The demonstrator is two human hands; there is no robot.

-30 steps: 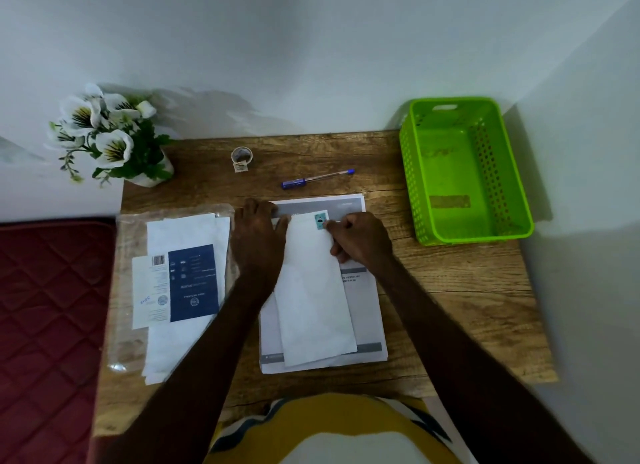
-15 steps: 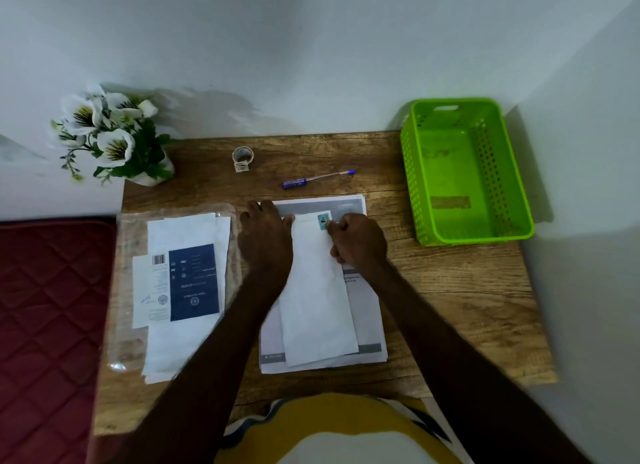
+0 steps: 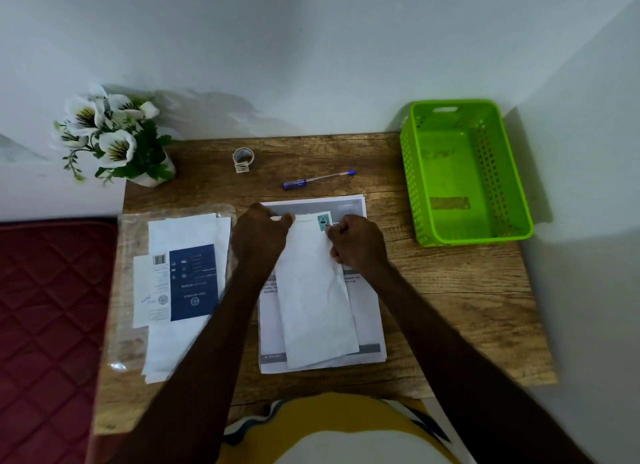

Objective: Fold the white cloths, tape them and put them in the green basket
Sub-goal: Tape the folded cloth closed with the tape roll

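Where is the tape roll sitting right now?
In the head view, the tape roll sits at the table's far edge, left of centre, between the flower pot and the blue pen.

Both forearms bare, no sleeves; garment (image 3: 332, 429) at the chest yellow and white, dark teal-and-navy bands at the sides.

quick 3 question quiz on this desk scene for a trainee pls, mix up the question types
1. True or false: the green basket already holds a cloth.
2. Which hand pinches the white cloth by its small teal label? A left hand B right hand
3. Fill in: the tape roll lies between the flower pot and the ____.

Key: 1 false; 2 B; 3 blue pen
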